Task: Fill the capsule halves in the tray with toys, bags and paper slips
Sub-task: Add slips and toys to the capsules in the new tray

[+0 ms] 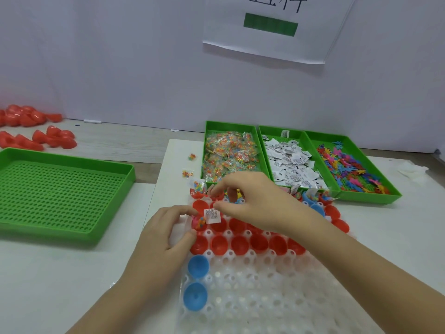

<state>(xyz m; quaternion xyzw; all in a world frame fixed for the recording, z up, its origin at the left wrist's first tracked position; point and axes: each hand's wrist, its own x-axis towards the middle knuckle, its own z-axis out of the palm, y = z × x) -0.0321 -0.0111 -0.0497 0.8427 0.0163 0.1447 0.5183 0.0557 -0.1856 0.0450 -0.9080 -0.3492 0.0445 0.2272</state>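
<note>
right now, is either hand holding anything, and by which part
The right hand pinches a paper slip by its upper edge. The left hand seems to grip a red capsule half by its rim.

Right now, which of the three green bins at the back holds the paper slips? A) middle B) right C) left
A: the middle bin is heaped with white printed paper slips, with the bags on its left and the toys on its right.

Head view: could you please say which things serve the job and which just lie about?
In use: white holed plastic tray; red plastic capsule halves; white paper slip; green plastic bins of bags, slips, toys.
Lying about: empty green perforated tray; loose red capsule halves; crumpled white tissue.
</note>
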